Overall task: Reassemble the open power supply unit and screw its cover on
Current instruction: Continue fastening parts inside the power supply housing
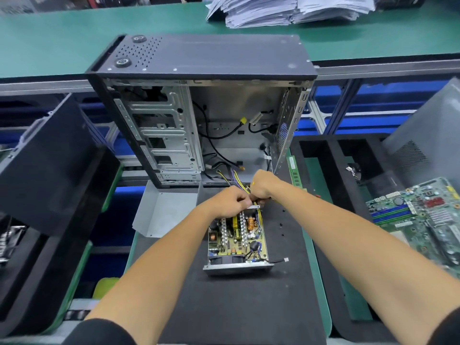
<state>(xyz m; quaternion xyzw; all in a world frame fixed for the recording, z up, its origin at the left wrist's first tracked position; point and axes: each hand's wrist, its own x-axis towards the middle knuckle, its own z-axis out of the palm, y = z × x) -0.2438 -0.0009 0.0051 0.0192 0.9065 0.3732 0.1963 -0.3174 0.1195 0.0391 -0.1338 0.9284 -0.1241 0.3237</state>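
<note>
1. The open power supply unit [237, 241] lies on a black mat [236, 300] near the middle of the view, its circuit board facing up and bare, its metal end plate toward 6 o'clock.
2. The left hand [230, 201] sits at the unit's 12 o'clock edge, fingers curled down onto the bundle of wires [234, 179] and a small metal tab there; it appears to pinch them, though the fingertips are hidden.
3. The right hand [262, 186] is just beside the left, at its 2 o'clock, clenched round the same wires where they leave the unit.
4. The wires run toward 12 o'clock into the open computer case [199, 115], which stands just beyond the mat with its side off.
5. The grey metal cover [165, 210] rests at 10 o'clock from the unit, well apart from it, not fitted.
6. Several small dark screws [281, 226] are scattered on the mat at 3 o'clock from the unit.
7. A motherboard [423, 212] lies far toward 3 o'clock, and a memory stick [293, 170] rests at 2 o'clock beside the case.
8. Stacks of paper [286, 8] sit on the green bench at 12 o'clock.
</note>
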